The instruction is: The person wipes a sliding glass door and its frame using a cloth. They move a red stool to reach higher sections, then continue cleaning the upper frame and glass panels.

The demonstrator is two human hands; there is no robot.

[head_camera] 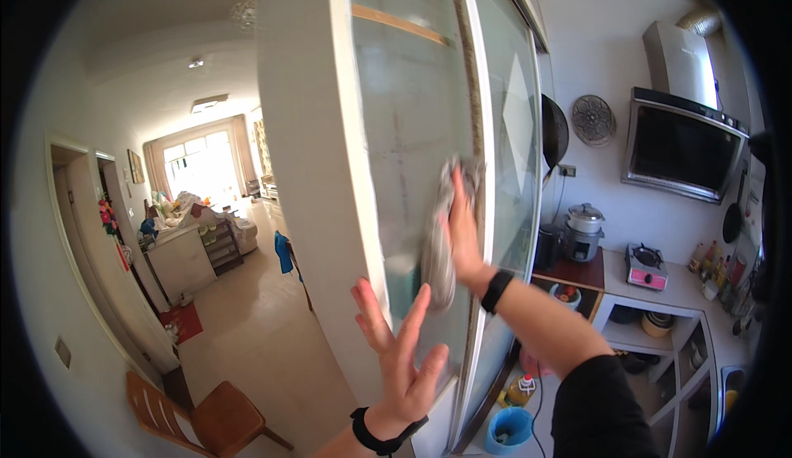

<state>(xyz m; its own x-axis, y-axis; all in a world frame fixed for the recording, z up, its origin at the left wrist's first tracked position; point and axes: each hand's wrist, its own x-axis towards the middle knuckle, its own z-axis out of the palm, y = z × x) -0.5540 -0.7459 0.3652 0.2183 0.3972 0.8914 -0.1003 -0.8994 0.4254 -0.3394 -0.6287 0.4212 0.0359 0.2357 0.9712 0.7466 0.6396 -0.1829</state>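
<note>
My right hand (pixel 463 229) presses a grey cloth (pixel 440 260) flat against a frosted glass panel (pixel 402 111), close to the panel's right edge. The cloth is slightly blurred and hangs below the palm. Lower and to the left, my left hand (pixel 399 356) is raised with its fingers spread and nothing in it. Its fingertips are near the white frame (pixel 357 167) at the panel's left side; whether they touch it I cannot tell. A second glass panel (pixel 510 124) stands to the right, behind the first one's edge.
At the lower left stands a wooden chair (pixel 226 418). On the kitchen side are a blue bin (pixel 508 430), an oil bottle (pixel 521 391), a cord, a rice cooker (pixel 583 241), a gas stove (pixel 646 266) and a range hood (pixel 685 148). A white wall end (pixel 303 148) adjoins the frame.
</note>
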